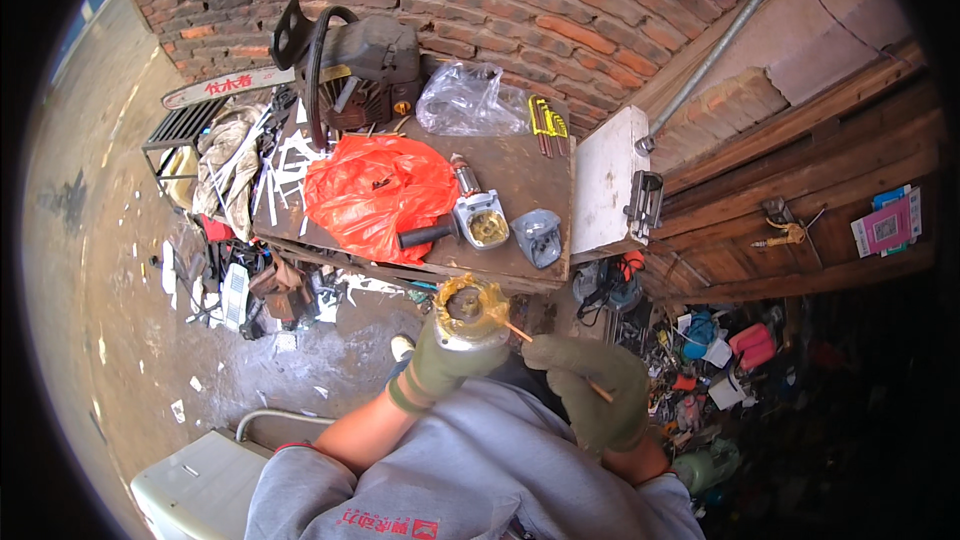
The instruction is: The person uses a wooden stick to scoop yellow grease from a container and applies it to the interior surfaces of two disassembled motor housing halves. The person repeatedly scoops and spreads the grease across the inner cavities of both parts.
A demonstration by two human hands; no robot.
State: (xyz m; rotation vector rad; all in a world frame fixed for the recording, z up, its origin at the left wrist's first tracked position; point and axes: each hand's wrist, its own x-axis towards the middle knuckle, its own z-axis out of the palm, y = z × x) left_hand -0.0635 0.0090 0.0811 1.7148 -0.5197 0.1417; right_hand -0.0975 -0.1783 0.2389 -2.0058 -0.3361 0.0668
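Note:
My left hand, in an olive-green glove, holds a round metal housing with its hollow side up. Thick yellow-brown grease coats its rim and inside. A thin wooden stick is gripped in my gloved right hand, its tip touching the greased right side of the rim. On the bench beyond lies what looks like an angle grinder's gear head with grease in its opening. An armature sticks out behind it, and a black side handle extends to the left.
Across the wooden bench lie an orange-red plastic bag, a clear bag, a small grey bag and hex keys. A chainsaw stands at the back. Clutter covers the floor at right; a pale seat is lower left.

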